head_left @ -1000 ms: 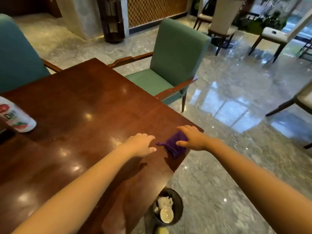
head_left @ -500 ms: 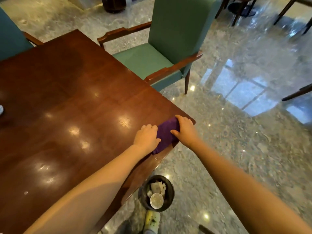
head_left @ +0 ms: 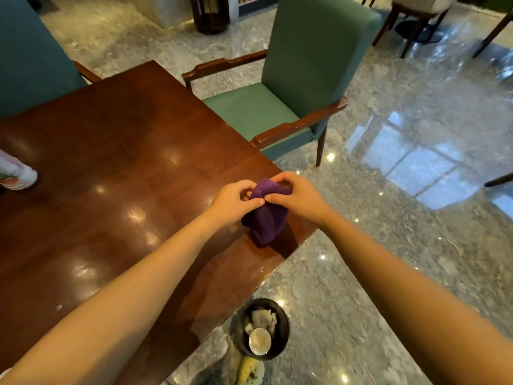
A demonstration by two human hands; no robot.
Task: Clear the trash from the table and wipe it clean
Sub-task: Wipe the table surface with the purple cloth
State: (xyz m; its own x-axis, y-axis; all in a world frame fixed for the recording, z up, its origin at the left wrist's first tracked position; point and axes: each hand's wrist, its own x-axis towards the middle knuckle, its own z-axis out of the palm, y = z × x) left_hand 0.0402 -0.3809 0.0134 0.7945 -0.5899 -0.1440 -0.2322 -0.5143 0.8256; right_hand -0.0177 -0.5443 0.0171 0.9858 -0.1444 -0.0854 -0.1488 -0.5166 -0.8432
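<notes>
**Both hands gather the purple cloth (head_left: 268, 218) at the table (head_left: 111, 168) corner**

1. Cloth position. The purple cloth is bunched into a loose bundle at the near right corner of the dark wooden table. Its lower end rests on the tabletop just inside the edge. Its upper end is lifted between the two hands.

2. Left hand (head_left: 233, 201). The fingers are curled. The thumb and forefinger pinch the left side of the cloth's upper fold.

3. Right hand (head_left: 298, 197). The fingers arch over the top of the cloth and the thumb presses in from the near side, so the hand grips the upper fold. The two thumbs touch each other in front of the cloth.

4. Table surface. A white bottle (head_left: 15, 175) with a red and green label stands at the left edge of the view, well apart from the cloth. Ceiling lights reflect on the polished top.

5. Floor. A round black bin (head_left: 283, 333) stands on the marble floor beside the table's near edge. It holds crumpled paper (head_left: 262, 319) and a small round cup (head_left: 259, 340).

6. Seating. A green armchair (head_left: 277, 107) stands at the table's right side. A teal chair (head_left: 30, 51) stands at the far side.
</notes>
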